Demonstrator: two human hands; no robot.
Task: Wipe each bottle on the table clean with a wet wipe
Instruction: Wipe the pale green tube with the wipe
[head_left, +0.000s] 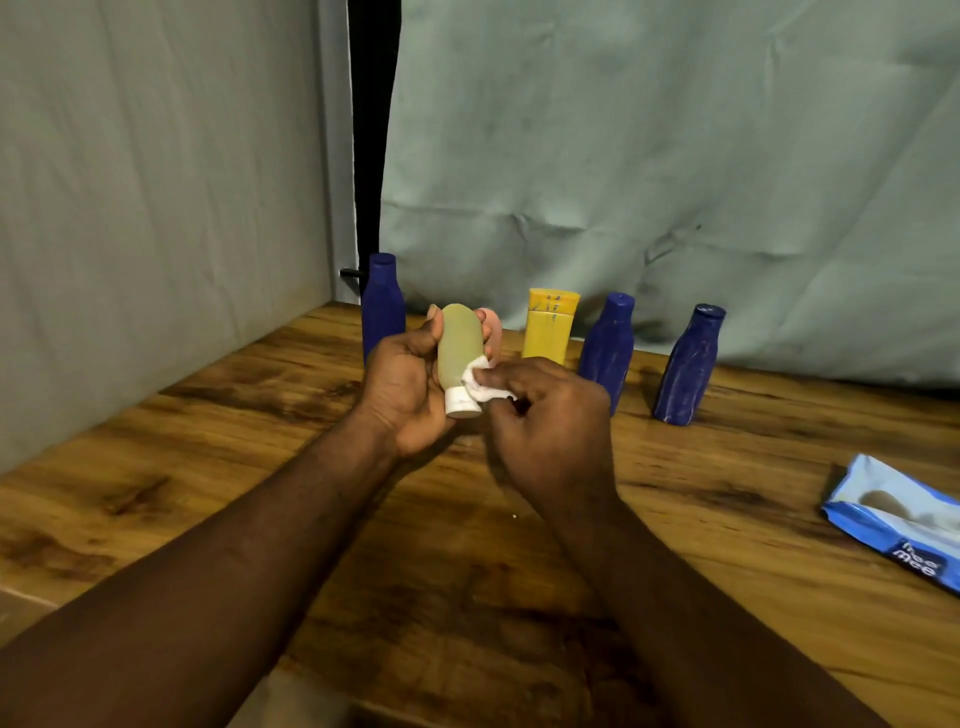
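2 bare hands meet above a wooden worktop (234, 457). The left hand (405, 387) has its fingers wrapped round a pale green bottle (457, 340), held cap down and clear of the worktop. The right hand (550, 431) pinches a white wet wipe (480, 383) in its fingers against the bottle's lower side, just above the white cap (462, 405). Behind, upright in a row: left blue bottle (383, 306), yellow bottle (550, 327), middle blue bottle (608, 348), right blue bottle (688, 364). A blue wipes pack (898, 519) lies far right.

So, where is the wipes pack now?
The wipes pack lies on the table at the far right of the head view, nearer than the rightmost blue bottle.
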